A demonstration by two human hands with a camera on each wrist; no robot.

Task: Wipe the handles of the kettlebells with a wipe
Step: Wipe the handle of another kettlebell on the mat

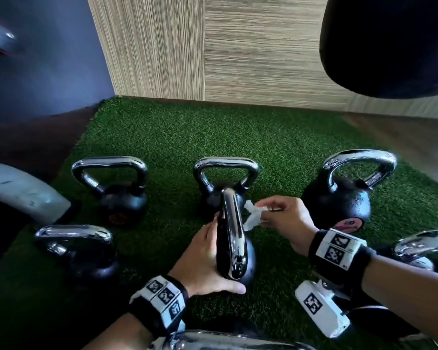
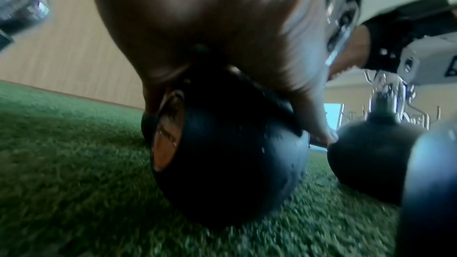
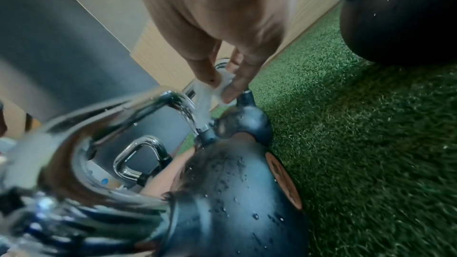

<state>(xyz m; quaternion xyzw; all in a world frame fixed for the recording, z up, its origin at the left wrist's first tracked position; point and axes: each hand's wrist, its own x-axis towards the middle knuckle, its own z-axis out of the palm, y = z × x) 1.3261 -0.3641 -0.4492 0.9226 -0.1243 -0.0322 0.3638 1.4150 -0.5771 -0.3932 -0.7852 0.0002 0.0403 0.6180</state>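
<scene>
Head view hides the orange label (image 2: 168, 130) wrist views show; left grip (image 1: 202, 258) wraps the kettlebell (image 1: 234, 248), right grip (image 1: 281, 218) pinches wipe (image 1: 252, 219) at three o'clock.

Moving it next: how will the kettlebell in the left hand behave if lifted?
Probably heavy for its size: the kettlebell looks solid metal. The chrome handle and surface droplets suggest a slippery grip. It may tip without the left hand.

Nothing readable here tbh. The wristband tags (image 1: 163, 296) just carry black-and-white square code patterns, and the round label (image 2: 168, 130) on the kettlebell (image 2: 222, 163) is too blurry.
</scene>
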